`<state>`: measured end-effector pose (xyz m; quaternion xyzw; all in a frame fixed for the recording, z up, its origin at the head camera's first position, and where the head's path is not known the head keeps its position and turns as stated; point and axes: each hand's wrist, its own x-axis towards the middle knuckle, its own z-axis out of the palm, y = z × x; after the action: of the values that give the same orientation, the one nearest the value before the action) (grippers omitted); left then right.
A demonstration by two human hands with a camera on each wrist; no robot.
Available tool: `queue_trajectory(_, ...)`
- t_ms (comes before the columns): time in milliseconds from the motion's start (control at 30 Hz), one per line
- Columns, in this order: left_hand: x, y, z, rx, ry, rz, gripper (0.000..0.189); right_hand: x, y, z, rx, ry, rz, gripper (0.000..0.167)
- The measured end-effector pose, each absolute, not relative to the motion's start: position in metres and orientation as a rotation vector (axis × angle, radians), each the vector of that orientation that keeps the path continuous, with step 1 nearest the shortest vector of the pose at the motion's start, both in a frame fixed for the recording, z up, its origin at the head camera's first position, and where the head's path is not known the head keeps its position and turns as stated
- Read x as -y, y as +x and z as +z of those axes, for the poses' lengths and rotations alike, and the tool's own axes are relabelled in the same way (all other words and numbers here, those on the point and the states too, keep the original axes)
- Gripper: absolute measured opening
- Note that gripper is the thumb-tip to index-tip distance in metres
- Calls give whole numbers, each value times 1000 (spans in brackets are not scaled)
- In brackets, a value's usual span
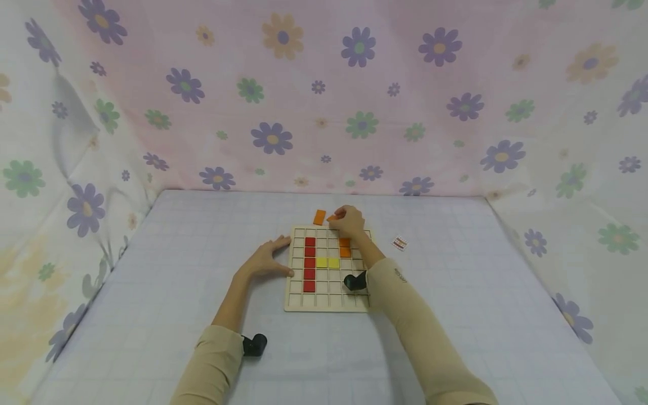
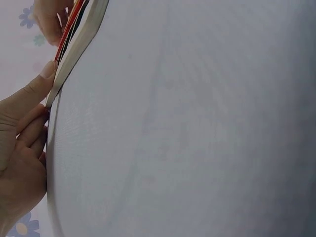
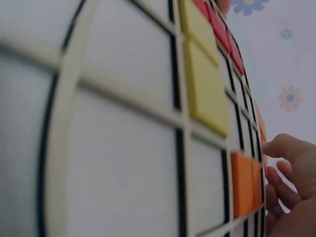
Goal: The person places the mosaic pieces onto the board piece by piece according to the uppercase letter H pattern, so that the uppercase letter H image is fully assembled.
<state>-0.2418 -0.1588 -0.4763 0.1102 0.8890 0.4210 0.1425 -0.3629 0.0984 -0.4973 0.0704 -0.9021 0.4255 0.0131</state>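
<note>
A pale wooden grid board [image 1: 324, 308] lies on the table. On it are a column of red tiles [image 1: 309, 262], two yellow tiles [image 1: 328, 262] side by side and orange tiles [image 1: 345, 252] toward the right. My left hand [image 1: 264, 260] rests at the board's left edge, thumb and fingers spread; the left wrist view shows its thumb [image 2: 34, 91] touching the rim. Just beyond the board's far edge, my right hand [image 1: 349, 221] pinches an orange tile [image 1: 331, 217]. Its forearm hides part of the board's right side.
Another orange tile [image 1: 319, 217] lies loose behind the board, left of the right hand. A small patterned card [image 1: 400, 243] sits to the board's right. Flowered cloth [image 1: 324, 112] hangs behind the table and along both sides.
</note>
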Motion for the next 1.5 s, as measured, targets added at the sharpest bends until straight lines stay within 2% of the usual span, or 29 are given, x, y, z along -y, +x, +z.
queue_trajectory(167,158,-240,-473,-2561,311,1218,93,-127,-415,-564,2703,447,1376,38)
queue_trajectory(333,157,-240,-472,-2563,324,1212,94,-141,-436,-589,2681,539,1311,43)
queue_trajectory(400,157,-240,-473,-2564,330,1211,94,-142,-435,-585,2697,544,1337,48)
queue_trajectory(500,156,-241,-475,-2563,330,1213,93,-137,-417,-561,2705,527,1364,52)
queue_trajectory(533,156,-241,-475,-2558,323,1217,93,-137,-420,-565,2691,538,1393,54)
queue_trajectory(767,156,-241,-476,-2554,319,1231,94,-114,-348,-477,2809,427,1356,36)
queue_trajectory(1100,155,-242,-478,-2548,326,1231,93,-136,-340,-471,2714,447,1582,37)
queue_trajectory(1500,157,-240,-476,-2570,318,1204,92,-161,-302,-469,2729,740,1527,33)
